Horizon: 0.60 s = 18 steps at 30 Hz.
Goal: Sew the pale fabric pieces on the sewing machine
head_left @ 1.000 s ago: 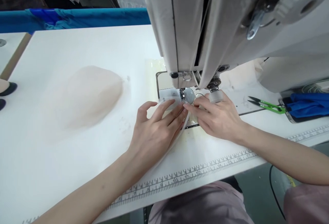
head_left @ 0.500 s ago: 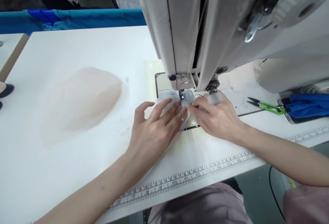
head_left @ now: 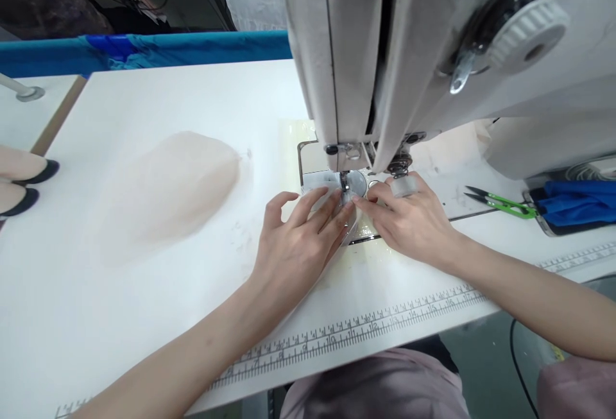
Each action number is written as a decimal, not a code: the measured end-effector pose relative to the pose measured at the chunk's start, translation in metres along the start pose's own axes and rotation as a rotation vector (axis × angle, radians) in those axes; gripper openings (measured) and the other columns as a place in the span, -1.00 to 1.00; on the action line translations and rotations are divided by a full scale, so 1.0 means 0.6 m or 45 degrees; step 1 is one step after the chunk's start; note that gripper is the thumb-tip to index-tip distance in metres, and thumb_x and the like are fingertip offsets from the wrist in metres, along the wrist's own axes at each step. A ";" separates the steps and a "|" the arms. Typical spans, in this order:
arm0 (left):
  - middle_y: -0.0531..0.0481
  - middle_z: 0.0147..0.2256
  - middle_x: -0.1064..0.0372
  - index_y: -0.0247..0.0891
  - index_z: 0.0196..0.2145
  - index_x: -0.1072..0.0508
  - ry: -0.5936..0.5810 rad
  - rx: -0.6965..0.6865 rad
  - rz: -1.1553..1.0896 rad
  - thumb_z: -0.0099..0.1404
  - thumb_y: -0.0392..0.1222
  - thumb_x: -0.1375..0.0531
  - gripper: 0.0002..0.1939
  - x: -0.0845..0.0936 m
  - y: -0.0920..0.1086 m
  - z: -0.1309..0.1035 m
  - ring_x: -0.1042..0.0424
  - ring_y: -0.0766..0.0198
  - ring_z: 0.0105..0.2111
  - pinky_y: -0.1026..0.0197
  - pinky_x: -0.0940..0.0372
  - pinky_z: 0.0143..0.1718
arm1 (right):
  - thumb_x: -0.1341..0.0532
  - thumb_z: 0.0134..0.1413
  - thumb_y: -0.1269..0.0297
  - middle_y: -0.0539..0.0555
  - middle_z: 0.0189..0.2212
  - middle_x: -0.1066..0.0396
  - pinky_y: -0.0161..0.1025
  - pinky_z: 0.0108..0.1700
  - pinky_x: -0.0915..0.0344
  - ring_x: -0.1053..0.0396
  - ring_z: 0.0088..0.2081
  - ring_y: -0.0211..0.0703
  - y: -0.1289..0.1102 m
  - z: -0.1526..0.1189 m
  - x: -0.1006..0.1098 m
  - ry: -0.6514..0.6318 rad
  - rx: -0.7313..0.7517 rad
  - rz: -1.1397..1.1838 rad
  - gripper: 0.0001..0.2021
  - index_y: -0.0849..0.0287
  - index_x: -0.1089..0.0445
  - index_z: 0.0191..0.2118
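The sewing machine head [head_left: 356, 53] hangs over a metal plate, with its presser foot [head_left: 345, 181] low between my fingertips. My left hand [head_left: 301, 239] lies with fingers spread on thin, sheer fabric just left of the foot; the fabric's edge runs down beside the hand. My right hand [head_left: 414, 220] is at the right of the foot, thumb and index finger pinched on the fabric edge. The fabric between the hands is nearly transparent and hard to make out.
A sheer beige fabric piece [head_left: 178, 188] lies on the white table [head_left: 192, 92]. At the right are green snips [head_left: 505, 203] and blue cloth [head_left: 577, 201] over a dark tray. A printed ruler [head_left: 351, 335] runs along the front edge. Beige objects with black ends [head_left: 24, 172] sit far left.
The view has shifted slightly, so the table and machine appear farther right, and more of the beige objects shows at the left. Both hands keep nearly the same place beside the presser foot.
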State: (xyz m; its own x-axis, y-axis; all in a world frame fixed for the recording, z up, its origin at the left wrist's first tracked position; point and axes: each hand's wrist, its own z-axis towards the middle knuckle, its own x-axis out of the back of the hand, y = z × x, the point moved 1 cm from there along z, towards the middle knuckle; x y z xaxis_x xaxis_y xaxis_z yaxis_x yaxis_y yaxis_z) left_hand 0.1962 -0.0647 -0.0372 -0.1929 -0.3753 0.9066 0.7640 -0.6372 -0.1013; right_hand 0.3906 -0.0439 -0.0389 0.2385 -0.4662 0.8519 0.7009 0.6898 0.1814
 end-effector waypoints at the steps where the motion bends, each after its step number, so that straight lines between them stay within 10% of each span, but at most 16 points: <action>1: -0.01 0.01 -0.45 -0.16 0.08 -0.36 -0.001 0.004 0.001 0.40 -0.22 -0.11 -0.70 0.000 0.000 0.000 -0.36 0.14 0.09 0.00 -0.11 0.01 | -0.07 0.17 0.51 0.03 -0.42 -0.47 -0.17 -0.18 -0.10 -0.27 -0.37 -0.19 0.000 0.000 0.000 0.000 -0.002 -0.005 -0.72 0.20 -0.51 -0.16; 18: -0.10 0.01 -0.44 -0.28 0.03 -0.36 0.030 0.015 -0.118 0.39 -0.25 -0.08 -0.73 0.014 -0.002 0.002 -0.36 0.09 0.06 0.04 -0.27 -0.02 | -0.07 0.19 0.52 0.01 -0.27 -0.52 -0.21 -0.21 -0.10 -0.29 -0.36 -0.25 0.001 0.005 0.000 0.085 0.048 0.032 -0.75 0.18 -0.48 -0.18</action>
State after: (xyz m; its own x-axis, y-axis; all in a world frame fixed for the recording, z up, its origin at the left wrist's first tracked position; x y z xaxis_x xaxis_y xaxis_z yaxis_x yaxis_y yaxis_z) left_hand 0.1946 -0.0666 -0.0289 -0.2772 -0.3312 0.9020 0.7494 -0.6620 -0.0128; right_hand 0.3892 -0.0419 -0.0374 0.3007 -0.4833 0.8222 0.6685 0.7217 0.1798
